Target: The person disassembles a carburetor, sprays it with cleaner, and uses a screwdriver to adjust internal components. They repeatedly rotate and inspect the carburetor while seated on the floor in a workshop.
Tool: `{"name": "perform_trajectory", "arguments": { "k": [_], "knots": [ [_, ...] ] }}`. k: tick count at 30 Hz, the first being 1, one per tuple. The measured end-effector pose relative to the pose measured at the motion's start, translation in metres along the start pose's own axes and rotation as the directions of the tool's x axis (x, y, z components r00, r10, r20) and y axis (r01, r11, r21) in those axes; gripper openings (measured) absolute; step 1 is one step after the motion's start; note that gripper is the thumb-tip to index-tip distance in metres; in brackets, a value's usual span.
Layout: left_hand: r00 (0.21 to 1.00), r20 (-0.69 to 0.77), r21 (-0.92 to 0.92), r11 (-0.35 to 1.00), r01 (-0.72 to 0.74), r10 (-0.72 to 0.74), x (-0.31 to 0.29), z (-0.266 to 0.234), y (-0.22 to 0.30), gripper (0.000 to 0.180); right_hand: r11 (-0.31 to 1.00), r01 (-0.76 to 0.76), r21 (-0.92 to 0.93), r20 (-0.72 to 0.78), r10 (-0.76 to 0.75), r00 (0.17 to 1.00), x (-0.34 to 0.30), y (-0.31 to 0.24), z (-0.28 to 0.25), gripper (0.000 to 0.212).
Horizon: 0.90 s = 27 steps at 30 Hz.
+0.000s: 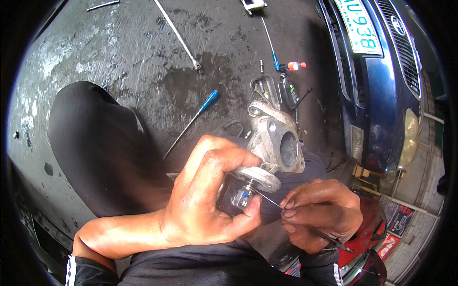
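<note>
A stained concrete floor [133, 62] spreads beneath a dark blue car [355, 121], parked nose toward the worker at right, with a red vehicle [373, 226] partly visible below it. One black-clad knee [95, 138] rises at left. A long steel bar [176, 33] lies on the ground ahead, well apart from the work.

A grey metal casting [272, 138], its round bore facing right, is held up before the worker's body, above the other leg; whether it rests there is hidden. The left hand [205, 190] is clamped around its lower end, fingers over the round flange [261, 178] and thumb below, a grip that seems meant to stop the piece turning. The right hand [324, 214], near the left but apart from it, closes its fingertips on a slim tool [268, 198], a pinch that suggests fine control over force.

A blue-handled screwdriver [209, 100] lies near the knee, probably left there to be within reach. Farther off, a dark bottle [288, 90] stands beside a small tray [275, 88], which appears to keep loose parts together. Under the flange sits a shiny cylinder [242, 198], topped by a small spring [250, 183] just beside the tool's tip.
</note>
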State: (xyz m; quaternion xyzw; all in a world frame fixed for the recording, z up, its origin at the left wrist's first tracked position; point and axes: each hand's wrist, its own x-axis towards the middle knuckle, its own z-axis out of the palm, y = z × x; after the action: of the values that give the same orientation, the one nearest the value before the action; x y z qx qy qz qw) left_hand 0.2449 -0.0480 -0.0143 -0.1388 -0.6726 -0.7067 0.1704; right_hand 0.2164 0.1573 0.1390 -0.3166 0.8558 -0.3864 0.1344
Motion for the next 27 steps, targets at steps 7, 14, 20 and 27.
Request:
{"name": "perform_trajectory", "arguments": {
  "k": [7, 14, 20, 27],
  "knots": [
    [0.999, -0.039, -0.047, 0.999, 0.02, -0.022, 0.001, 0.002, 0.005, 0.058, 0.986, -0.079, -0.146, 0.061, 0.089, 0.994, 0.007, -0.017, -0.007, 0.033],
    [0.999, -0.033, -0.007, 1.0, -0.013, 0.013, 0.0, 0.003, 0.001, 0.062, 0.983, -0.082, -0.162, -0.119, 0.063, 0.991, 0.004, -0.014, 0.014, 0.042],
    [0.999, -0.034, -0.038, 0.999, 0.038, -0.04, -0.002, 0.001, 0.005, 0.058, 0.968, -0.149, -0.202, -0.018, 0.149, 0.989, 0.002, -0.026, 0.01, 0.033],
    [0.999, -0.03, 0.056, 0.998, -0.033, 0.035, -0.003, 0.001, 0.003, 0.059, 0.952, 0.098, -0.291, -0.047, -0.116, 0.992, -0.005, -0.005, 0.019, 0.033]
  ]
}}
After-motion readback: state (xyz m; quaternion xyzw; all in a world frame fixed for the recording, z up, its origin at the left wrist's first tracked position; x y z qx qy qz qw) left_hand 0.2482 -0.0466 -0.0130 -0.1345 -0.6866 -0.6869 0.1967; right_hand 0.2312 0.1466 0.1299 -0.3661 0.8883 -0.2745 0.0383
